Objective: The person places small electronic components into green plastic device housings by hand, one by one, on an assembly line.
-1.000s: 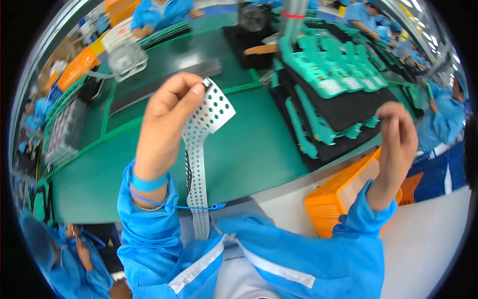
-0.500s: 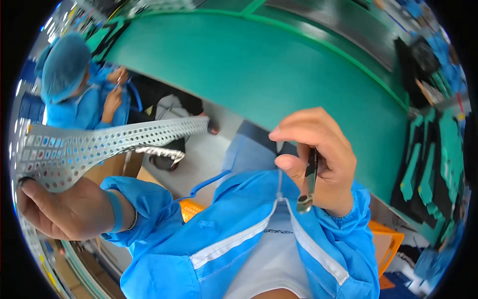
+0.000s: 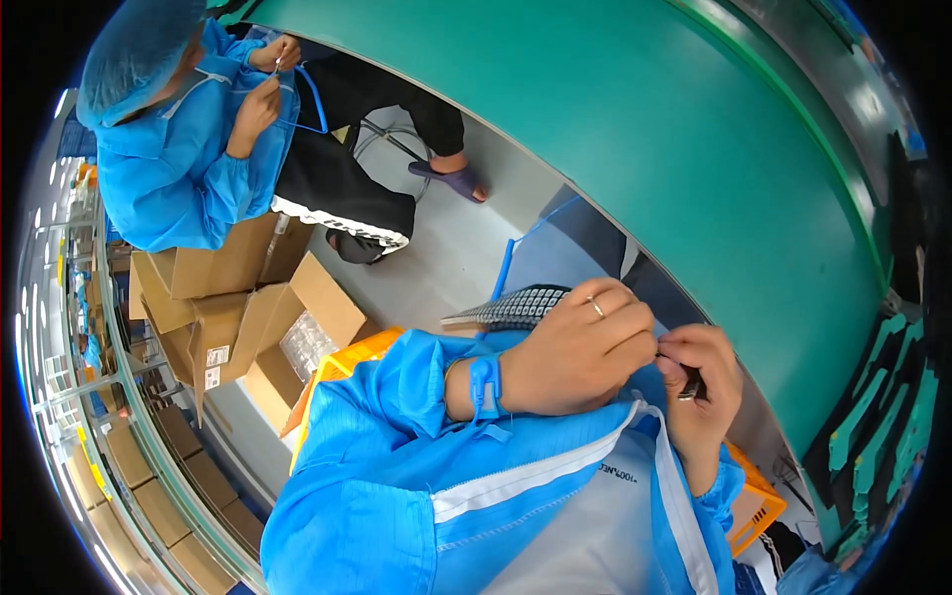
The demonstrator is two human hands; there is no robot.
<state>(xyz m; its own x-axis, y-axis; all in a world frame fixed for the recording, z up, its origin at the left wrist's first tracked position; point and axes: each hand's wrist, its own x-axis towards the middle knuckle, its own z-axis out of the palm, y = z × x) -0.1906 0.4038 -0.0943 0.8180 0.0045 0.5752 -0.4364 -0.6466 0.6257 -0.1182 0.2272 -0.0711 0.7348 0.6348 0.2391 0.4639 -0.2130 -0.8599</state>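
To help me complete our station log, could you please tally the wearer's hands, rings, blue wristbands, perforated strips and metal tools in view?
Hands: 2 (left hand, right hand)
Ring: 1
Wristband: 1
Strip: 1
Tool: 1
Total: 6

We see bright, diffuse light; glare on grey strip (image 3: 869,103) at two o'clock; fisheye bends shelving (image 3: 171,474) at eight o'clock.

A single head-worn fisheye looks down from close above on the hands (image 3: 585,349) and green tabletop (image 3: 635,114).
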